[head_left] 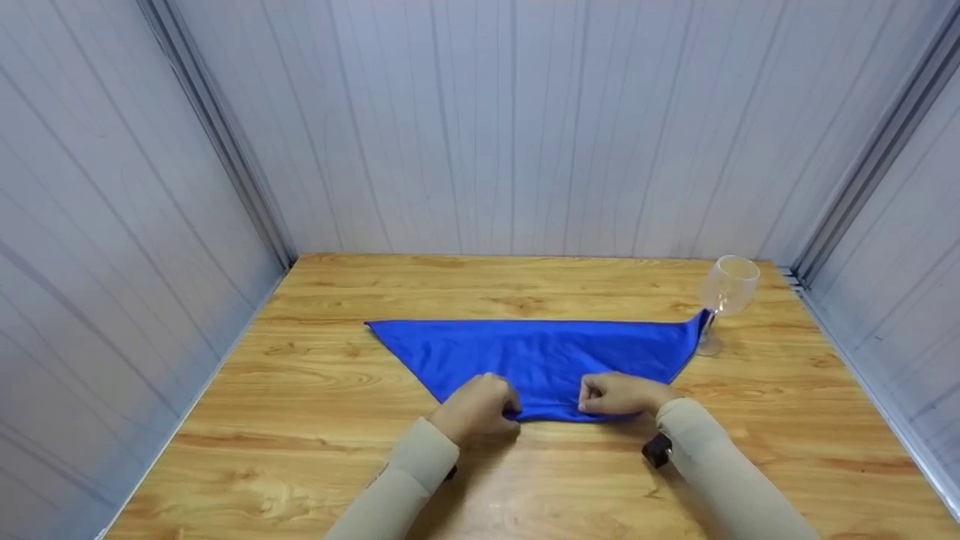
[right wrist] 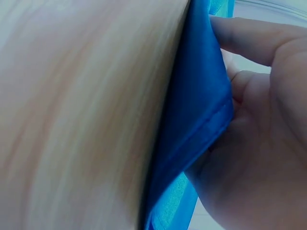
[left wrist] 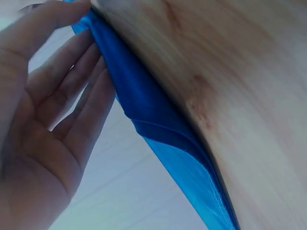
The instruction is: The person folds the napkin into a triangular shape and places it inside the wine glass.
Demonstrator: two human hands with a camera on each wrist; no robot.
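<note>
A shiny blue cloth [head_left: 517,352], folded to a shape with a long straight far edge and slanting sides, lies on the wooden table. At its near edge, my left hand [head_left: 480,405] pinches the fabric at the left; in the left wrist view, the thumb and index finger meet on the hemmed cloth [left wrist: 139,91]. My right hand [head_left: 626,394] grips the same edge farther right. The right wrist view shows a turned-up flap of cloth [right wrist: 196,105] against the right hand [right wrist: 273,124], whose other fingertips are partly hidden behind it.
A clear wine glass [head_left: 731,285] stands upright at the table's far right. The cloth's far right corner rises against its stem. Pale panelled walls [head_left: 480,127] enclose the wooden table [head_left: 300,420] at the back and both sides.
</note>
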